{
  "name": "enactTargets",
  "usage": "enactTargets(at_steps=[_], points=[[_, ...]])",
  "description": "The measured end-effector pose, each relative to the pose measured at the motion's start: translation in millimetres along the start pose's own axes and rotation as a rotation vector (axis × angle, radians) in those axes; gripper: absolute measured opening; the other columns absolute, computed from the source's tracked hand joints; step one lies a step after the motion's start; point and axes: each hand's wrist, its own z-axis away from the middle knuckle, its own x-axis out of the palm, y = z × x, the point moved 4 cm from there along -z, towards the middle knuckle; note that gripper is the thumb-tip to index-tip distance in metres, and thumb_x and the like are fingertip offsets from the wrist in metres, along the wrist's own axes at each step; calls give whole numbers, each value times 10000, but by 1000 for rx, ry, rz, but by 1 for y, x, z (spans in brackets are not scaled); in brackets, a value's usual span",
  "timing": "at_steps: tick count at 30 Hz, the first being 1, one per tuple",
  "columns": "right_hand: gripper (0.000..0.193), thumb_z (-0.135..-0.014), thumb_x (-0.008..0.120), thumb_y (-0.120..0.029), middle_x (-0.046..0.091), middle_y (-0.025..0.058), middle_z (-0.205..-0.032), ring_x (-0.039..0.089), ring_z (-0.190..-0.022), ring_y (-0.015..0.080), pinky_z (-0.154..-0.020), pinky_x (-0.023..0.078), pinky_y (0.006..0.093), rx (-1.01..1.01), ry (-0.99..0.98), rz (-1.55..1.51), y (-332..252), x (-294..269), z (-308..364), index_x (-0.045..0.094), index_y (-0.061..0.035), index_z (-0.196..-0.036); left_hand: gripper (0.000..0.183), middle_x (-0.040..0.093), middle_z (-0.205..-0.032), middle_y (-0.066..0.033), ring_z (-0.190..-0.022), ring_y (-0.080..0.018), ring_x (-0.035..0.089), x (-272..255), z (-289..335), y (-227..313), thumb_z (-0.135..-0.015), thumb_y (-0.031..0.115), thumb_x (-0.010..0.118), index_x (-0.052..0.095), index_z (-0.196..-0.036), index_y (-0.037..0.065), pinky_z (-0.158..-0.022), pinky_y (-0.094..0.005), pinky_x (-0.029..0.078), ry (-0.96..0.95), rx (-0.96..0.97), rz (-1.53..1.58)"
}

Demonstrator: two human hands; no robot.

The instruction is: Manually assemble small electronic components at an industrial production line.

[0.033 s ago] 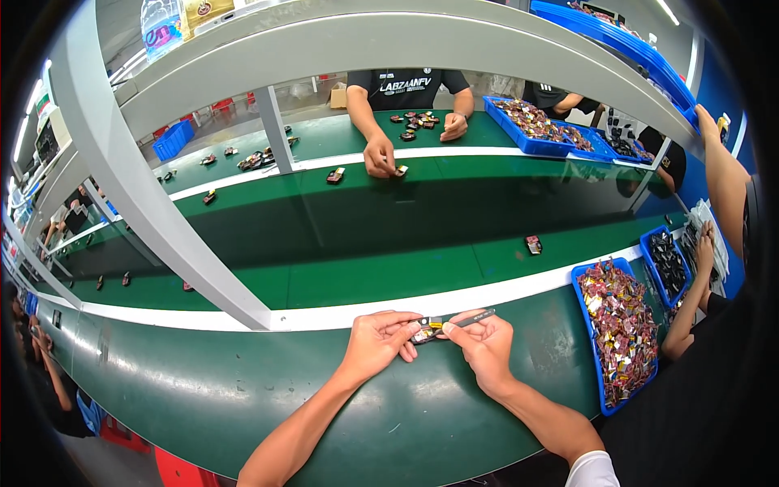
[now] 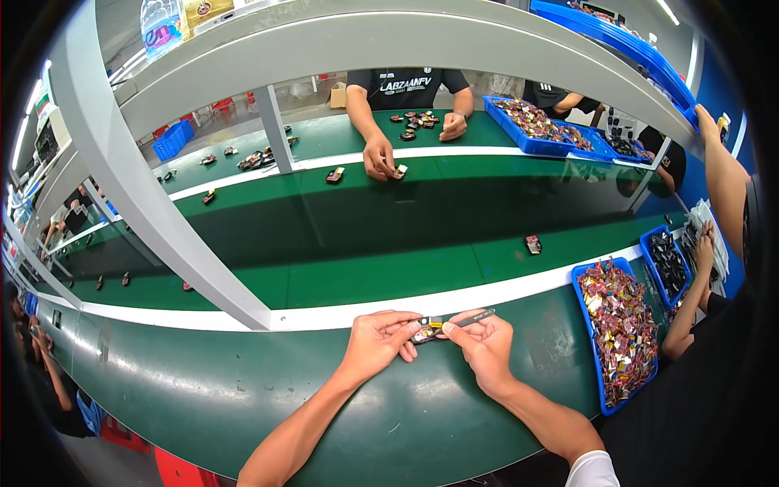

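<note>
Near the front of the green bench, my left hand point(image 2: 378, 344) pinches a small black electronic housing point(image 2: 425, 331) with a yellow piece and pale parts inside it. My right hand point(image 2: 484, 347) is closed around a slim dark pen-shaped tool point(image 2: 477, 317). The tool slants up to the right past the fingers, while its other end meets the housing near the yellow piece. Fingers cover part of the housing, and the tool's exact kind cannot be made out.
To the right stand a blue tray point(image 2: 601, 357) of small red and yellow parts and a blue bin point(image 2: 646, 235) of black parts. Past the white rail point(image 2: 341, 314), a green conveyor point(image 2: 406, 280) carries scattered units. A co-worker point(image 2: 406, 97) handles a unit opposite; a grey post point(image 2: 162, 211) rises left.
</note>
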Motion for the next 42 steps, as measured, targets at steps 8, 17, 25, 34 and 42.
enactTargets(at_steps=[8, 17, 25, 34, 42], points=[[113, -884, 667, 93, 721, 166, -912, 732, -884, 213, -806, 577, 273, 32, 17, -22, -4, 2, 2, 633, 99, -992, 262, 707, -890, -159, -657, -187, 700, 0, -1, 2, -972, 45, 639, 652, -1183, -109, -557, -279, 584, -34, -7, 7], [129, -889, 706, -32, 750, 184, -857, 364, -411, 18, -384, 225, 207, 127, -2, -105, -2, -4, -3, 637, 24, -981, 290, 709, -952, -147, -725, -184, 703, 1, 0, 6, -979, 49, 629, 634, -1240, -80, -568, -276, 579, -111, -9, 46], [154, -872, 719, -52, 741, 184, -836, 383, -421, 32, -404, 270, 216, 172, -11, -130, -5, -7, -4, 633, 19, -977, 303, 718, -996, -154, -737, -195, 715, 2, 1, 9, -977, 60, 640, 634, -1250, -72, -561, -272, 578, -125, -24, 35], [157, -879, 716, -61, 741, 174, -833, 385, -428, 32, -405, 273, 213, 183, -26, -166, -4, -10, -7, 628, 20, -980, 287, 707, -1011, -178, -733, -229, 730, 4, 0, 7, -975, 35, 627, 642, -1236, -85, -551, -276, 595, -117, 0, 6], [100, -877, 708, -35, 640, 49, -601, 396, -412, 27, -418, 267, 223, 147, -9, -145, -9, -11, -9, 643, 9, -938, 235, 686, -925, -132, -703, -188, 723, 13, 8, 16, -951, -55, 589, 677, -1168, -55, -520, -254, 585, -7, 371, -391]])
